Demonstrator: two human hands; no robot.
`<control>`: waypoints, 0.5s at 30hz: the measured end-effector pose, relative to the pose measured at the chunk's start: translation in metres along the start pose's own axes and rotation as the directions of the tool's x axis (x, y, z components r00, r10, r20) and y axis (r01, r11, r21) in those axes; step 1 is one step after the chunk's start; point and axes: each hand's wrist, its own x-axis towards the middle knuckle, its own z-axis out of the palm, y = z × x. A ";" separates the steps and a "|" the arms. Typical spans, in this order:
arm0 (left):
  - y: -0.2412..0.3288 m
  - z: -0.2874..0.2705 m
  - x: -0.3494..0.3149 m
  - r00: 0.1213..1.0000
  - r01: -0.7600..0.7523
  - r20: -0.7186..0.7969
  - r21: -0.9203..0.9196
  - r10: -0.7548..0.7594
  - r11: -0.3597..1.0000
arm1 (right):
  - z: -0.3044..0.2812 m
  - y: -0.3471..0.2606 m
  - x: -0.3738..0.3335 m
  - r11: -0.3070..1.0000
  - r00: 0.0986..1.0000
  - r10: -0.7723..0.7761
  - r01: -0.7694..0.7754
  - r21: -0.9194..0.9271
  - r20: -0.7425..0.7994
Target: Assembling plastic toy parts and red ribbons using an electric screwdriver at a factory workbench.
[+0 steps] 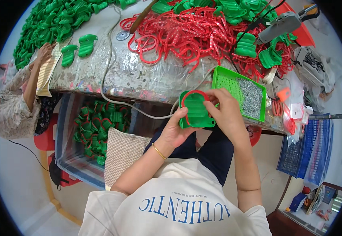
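Over my lap I hold a ridged green plastic piece [198, 114], shaped like a shallow curved shell. My left hand [173, 131] grips its left and lower edge, thumb on the face. A narrow red strap [190, 94] arches around the left and top of the piece. My right hand [227, 110] is closed at the upper right, thumb and fingers pinching where the strap's end meets the piece; the exact contact is hidden by the fingers. Just right of that hand, a bright green tray [264, 112] holds many small silvery metal bits [250, 94].
Loose red straps [183, 37] and green pieces [33, 31] heap on the plastic-covered table. A grey power tool [281, 26] hangs upper right. A grey cable [107, 72] crosses the table. A crate [70, 151] of strapped pieces stands left; a co-worker's hand [45, 53] rests beyond.
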 end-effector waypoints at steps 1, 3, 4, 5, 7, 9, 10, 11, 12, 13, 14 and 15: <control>0.001 0.005 -0.001 0.999 -0.013 0.040 0.022 0.013 1.000 | -0.005 -0.002 -0.003 0.994 1.000 -0.022 0.022 -0.108 0.001; 0.001 0.010 -0.001 0.997 -0.021 0.071 0.041 0.018 0.999 | -0.010 -0.005 -0.006 0.977 0.999 -0.034 0.036 -0.211 0.011; 0.000 0.011 0.000 0.996 -0.062 0.073 0.073 0.057 0.995 | -0.010 -0.006 -0.006 0.983 1.000 -0.004 0.006 -0.185 0.011; -0.001 0.011 0.000 0.993 -0.103 0.075 0.106 0.095 0.989 | -0.009 -0.005 -0.008 0.987 1.000 0.026 -0.023 -0.160 0.012; -0.001 0.011 0.005 0.990 -0.117 0.096 0.116 0.106 0.986 | -0.008 0.001 -0.011 0.996 1.000 0.025 -0.025 -0.091 0.003; -0.002 0.012 0.004 0.986 -0.135 0.118 0.129 0.120 0.982 | -0.006 0.006 -0.014 1.000 1.000 0.021 -0.021 -0.019 -0.006; -0.003 0.014 0.002 0.984 -0.157 0.104 0.156 0.142 0.975 | -0.005 0.008 -0.015 0.992 0.994 0.107 -0.108 0.067 0.017; -0.003 0.015 0.000 0.982 -0.179 0.091 0.184 0.164 0.967 | -0.004 0.009 -0.016 0.969 0.981 0.189 -0.194 0.150 0.047; -0.004 0.011 0.001 0.983 -0.173 0.089 0.181 0.159 0.968 | -0.003 0.011 -0.016 0.968 0.980 0.195 -0.200 0.149 0.047; -0.006 0.006 0.002 0.980 -0.187 0.106 0.168 0.171 0.968 | -0.003 0.013 -0.017 0.941 0.972 0.227 -0.235 0.244 0.060; -0.007 0.003 0.004 0.975 -0.201 0.122 0.154 0.183 0.967 | -0.003 0.015 -0.017 0.903 0.964 0.257 -0.267 0.336 0.074; -0.007 0.003 0.003 0.976 -0.199 0.119 0.156 0.181 0.968 | -0.002 0.015 -0.018 0.902 0.963 0.259 -0.269 0.339 0.076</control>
